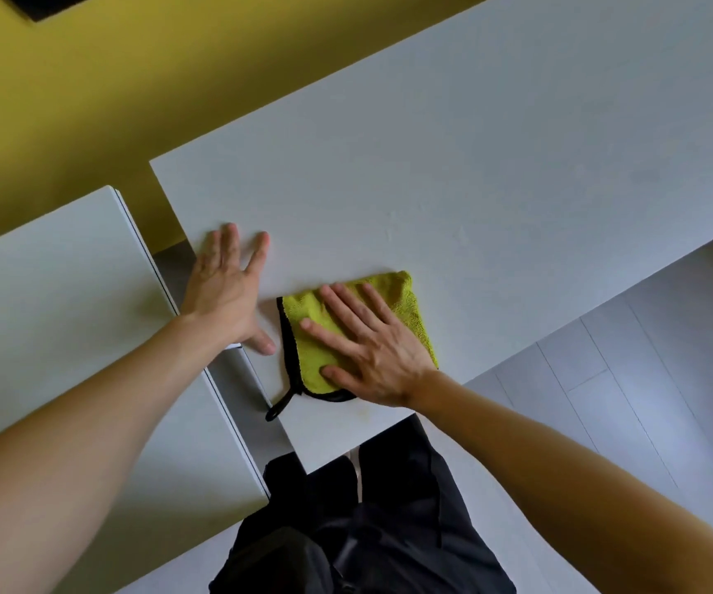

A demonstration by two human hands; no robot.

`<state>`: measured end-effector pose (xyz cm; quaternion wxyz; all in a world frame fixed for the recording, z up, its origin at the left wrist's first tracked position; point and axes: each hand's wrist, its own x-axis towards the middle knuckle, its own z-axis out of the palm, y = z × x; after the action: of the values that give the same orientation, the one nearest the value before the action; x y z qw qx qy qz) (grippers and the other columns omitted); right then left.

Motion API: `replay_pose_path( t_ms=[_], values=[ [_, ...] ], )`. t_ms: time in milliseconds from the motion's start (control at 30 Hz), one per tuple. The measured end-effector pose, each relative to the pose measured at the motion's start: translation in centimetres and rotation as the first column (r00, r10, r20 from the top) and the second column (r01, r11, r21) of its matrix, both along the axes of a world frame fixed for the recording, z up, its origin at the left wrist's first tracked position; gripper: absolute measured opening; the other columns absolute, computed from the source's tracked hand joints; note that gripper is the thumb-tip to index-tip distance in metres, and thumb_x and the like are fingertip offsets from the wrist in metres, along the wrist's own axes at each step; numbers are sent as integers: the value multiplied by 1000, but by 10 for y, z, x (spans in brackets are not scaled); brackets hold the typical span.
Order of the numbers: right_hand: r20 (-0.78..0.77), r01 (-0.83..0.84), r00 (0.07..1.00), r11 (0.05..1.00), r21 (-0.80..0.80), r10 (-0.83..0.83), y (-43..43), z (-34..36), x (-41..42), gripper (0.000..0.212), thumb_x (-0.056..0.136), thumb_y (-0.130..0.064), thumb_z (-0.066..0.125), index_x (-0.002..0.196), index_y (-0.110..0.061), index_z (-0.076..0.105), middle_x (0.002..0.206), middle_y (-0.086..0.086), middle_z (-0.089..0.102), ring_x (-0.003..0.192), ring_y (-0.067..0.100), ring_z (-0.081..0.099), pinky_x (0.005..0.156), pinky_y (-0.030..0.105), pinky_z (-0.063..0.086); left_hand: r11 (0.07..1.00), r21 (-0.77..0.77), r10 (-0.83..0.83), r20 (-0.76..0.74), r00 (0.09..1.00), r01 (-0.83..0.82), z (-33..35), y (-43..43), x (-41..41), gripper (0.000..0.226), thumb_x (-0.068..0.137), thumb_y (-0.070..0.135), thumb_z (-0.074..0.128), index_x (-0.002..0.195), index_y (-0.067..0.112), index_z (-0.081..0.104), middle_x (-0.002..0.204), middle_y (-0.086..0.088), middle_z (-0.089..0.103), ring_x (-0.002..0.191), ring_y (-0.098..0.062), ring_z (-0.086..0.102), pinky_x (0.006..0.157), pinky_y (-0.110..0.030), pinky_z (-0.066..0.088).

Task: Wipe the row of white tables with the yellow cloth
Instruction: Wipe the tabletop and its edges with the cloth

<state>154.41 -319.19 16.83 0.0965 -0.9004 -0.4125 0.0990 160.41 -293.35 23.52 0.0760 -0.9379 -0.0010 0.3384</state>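
Fingers (348, 304) straight: right hand (367, 349) on yellow cloth (406, 302), left hand (221, 289) on table (431, 165).

No readable text, label, brand, number or sign anywhere in view.

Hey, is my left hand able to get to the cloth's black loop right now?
Probably yes. The loop lies uncovered near the table edge, close to the left hand; the right hand presses the cloth beside it, not on the loop.
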Motion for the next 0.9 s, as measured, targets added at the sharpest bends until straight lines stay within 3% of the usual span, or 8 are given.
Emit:
replay_pose_path(
  t_ms=[133, 200, 300, 400, 567, 667, 767, 900],
  values=[
    [25, -84, 996, 996, -23, 84, -16, -8, 28, 72, 110, -68, 38, 173, -39, 20, 183, 11, 4, 169, 33, 2, 135, 59, 7, 1000, 1, -2, -17, 1000, 2, 3, -2, 0, 184, 47, 85, 93, 165, 24, -34, 174, -29, -28, 164, -48, -20, 137, -54, 5],
    [51, 126, 991, 992, -11, -125, -30, -10, 77, 73, 107, -72, 40, 171, -39, 28, 182, 8, 15, 168, 35, 12, 133, 60, 13, 1000, 11, -11, -16, 1000, 11, 4, -3, -1, 183, 48, 84, 93, 165, 23, -35, 174, -30, -27, 164, -49, -19, 137, -54, 6],
    [56, 523, 852, 846, -102, -520, -47, 4, 173, 79, 105, -79, 28, 172, -39, 23, 183, 8, 8, 169, 34, 4, 134, 62, 6, 999, 10, -34, -9, 999, 34, 5, -1, -2, 182, 50, 88, 89, 163, 23, -37, 174, -29, -27, 164, -48, -21, 137, -53, 4],
    [94, 356, 934, 915, -190, -344, -59, 15, 224, 88, 106, -78, 20, 173, -21, 21, 183, 10, -1, 170, 26, -4, 136, 58, 0, 999, 6, -53, 7, 999, 53, 6, 0, -2, 182, 48, 91, 87, 164, 23, -35, 175, -30, -23, 165, -48, -17, 137, -53, 6],
    [23, 470, 882, 882, -18, -470, -6, 9, 133, 80, 107, -74, 32, 174, -35, 15, 181, 23, -2, 169, 38, -4, 132, 67, 3, 999, 8, -32, 5, 999, 32, 9, -3, -1, 184, 44, 88, 91, 165, 24, -31, 176, -29, -22, 166, -48, -14, 137, -53, 9],
    [-39, 307, 951, 951, -20, -308, 51, 14, 29, 81, 105, -72, 41, 174, -34, 19, 179, 26, -2, 168, 40, -6, 130, 69, 5, 1000, -9, -5, -11, 1000, 5, 9, -3, 0, 185, 42, 84, 94, 167, 25, -29, 175, -29, -24, 165, -48, -16, 137, -53, 7],
    [-28, 165, 986, 986, -20, -166, 32, 13, 17, 77, 106, -67, 44, 173, -35, 23, 182, 15, 1, 169, 33, -2, 133, 64, 6, 1000, 6, -11, -18, 1000, 11, 8, -1, -2, 185, 44, 86, 92, 165, 25, -33, 175, -28, -27, 165, -47, -20, 137, -53, 5],
    [90, 536, 844, 841, -78, -529, -71, 13, 105, 79, 105, -74, 41, 172, -34, 27, 182, 14, 5, 169, 32, 2, 133, 65, 6, 1000, 10, -16, -19, 1000, 16, 7, -1, -2, 184, 47, 87, 91, 162, 26, -39, 175, -27, -27, 164, -45, -22, 137, -51, 3]
  ],
)
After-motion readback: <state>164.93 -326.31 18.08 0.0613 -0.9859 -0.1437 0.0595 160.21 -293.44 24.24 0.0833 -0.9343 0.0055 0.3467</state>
